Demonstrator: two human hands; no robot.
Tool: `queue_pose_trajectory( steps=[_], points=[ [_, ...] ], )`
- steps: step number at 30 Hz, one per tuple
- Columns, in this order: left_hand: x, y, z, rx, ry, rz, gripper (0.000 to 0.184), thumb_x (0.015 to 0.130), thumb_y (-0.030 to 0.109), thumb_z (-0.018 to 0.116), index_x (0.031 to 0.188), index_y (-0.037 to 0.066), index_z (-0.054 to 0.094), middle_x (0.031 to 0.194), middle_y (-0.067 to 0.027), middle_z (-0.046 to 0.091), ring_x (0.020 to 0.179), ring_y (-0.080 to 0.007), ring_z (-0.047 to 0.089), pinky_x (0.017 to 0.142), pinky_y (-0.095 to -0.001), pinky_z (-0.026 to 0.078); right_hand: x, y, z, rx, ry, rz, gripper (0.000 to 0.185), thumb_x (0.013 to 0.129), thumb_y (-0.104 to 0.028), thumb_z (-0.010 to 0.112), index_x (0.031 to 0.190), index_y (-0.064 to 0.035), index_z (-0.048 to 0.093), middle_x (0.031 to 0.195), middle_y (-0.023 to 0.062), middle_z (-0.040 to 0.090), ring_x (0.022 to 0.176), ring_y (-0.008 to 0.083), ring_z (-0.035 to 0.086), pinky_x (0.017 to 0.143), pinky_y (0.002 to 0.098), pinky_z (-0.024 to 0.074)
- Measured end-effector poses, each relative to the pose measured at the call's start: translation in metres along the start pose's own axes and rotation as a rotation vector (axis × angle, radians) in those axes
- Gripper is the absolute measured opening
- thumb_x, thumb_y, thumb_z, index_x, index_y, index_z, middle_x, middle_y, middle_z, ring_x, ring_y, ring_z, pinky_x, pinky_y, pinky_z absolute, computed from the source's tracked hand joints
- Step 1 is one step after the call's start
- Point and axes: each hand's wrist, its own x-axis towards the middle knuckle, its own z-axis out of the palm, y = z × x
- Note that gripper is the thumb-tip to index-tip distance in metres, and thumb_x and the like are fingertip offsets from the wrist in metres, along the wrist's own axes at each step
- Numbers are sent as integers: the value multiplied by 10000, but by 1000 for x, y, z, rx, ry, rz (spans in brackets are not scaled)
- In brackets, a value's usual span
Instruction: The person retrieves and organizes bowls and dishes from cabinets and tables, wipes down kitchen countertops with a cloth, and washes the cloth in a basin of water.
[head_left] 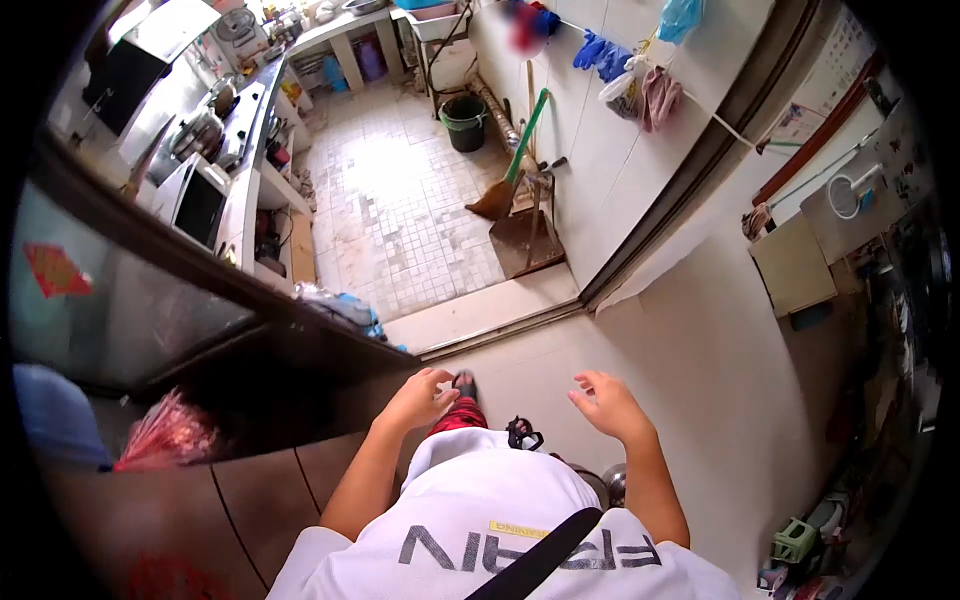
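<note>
Doorsill sits just beyond left hand and right hand. Both half open, fingers loosely curled, gripping nothing. Hands well apart, in midair in front of white shirt. Left fingertips show right beside black sandal. Past doorsill: broom, bristles down, and dustpan, beside tiled wall.

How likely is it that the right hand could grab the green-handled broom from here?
Probably not without stepping forward: the broom stands beyond the doorway sill, well ahead of the right hand. However, the hand looks empty and nothing seems to block the way between them.
</note>
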Motion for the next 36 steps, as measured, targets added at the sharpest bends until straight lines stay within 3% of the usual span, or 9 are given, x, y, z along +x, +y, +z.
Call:
queue_pose_trajectory(
  steps=[4,8,11,14,20,24,30,36],
  points=[
    [80,0,-21,-38,-25,14,441,905,263,684,1257,16,589,1250,-219,597,1013,-309,679,901,-387,528,45,10,-17,73,-55,44,403,903,-312,650,1143,11,628,1106,226,666,1033,369,638,907,428,506],
    [191,5,-46,-25,-87,97,452,899,264,690,1264,23,578,1199,-208,632,989,-310,681,858,-387,543,94,26,-26,-37,-12,128,410,901,-319,662,1157,0,629,1092,214,676,1023,331,657,889,419,521],
    [278,39,-74,11,-176,135,469,883,299,692,1250,29,583,1173,-218,629,1046,-343,644,875,-408,527,130,6,-56,7,68,225,408,899,-319,661,1162,-8,628,1091,216,674,1030,341,651,900,423,512],
    [365,82,-104,185,-219,373,469,881,315,673,1248,37,586,1161,-201,624,1061,-360,626,893,-429,516,156,-13,-80,99,168,279,397,895,-308,666,1157,-11,629,1086,214,672,1012,343,653,882,416,517],
    [458,191,-140,284,-141,572,436,901,325,630,1240,54,585,1203,-183,594,1114,-379,584,939,-451,489,178,4,-93,128,215,397,406,882,-286,676,1168,-1,631,1078,203,677,977,318,669,857,399,528],
    [465,206,-110,249,-166,581,440,908,342,612,1248,66,576,1177,-184,593,1094,-380,602,913,-461,512,186,19,-103,108,124,436,404,881,-265,681,1184,-2,631,1068,180,691,965,283,684,851,381,542],
    [413,177,-44,320,-471,428,497,890,333,632,1316,93,544,1249,-182,569,1139,-391,585,916,-475,509,200,45,-141,86,160,336,390,877,-245,685,1179,-5,628,1071,166,690,962,271,688,848,373,548],
    [381,173,7,447,-375,259,538,890,340,640,1360,111,517,1302,-178,543,1155,-399,578,937,-490,502,166,123,-184,68,152,189,382,871,-247,695,1172,-20,633,1045,156,694,937,264,685,844,369,545]
  ],
)
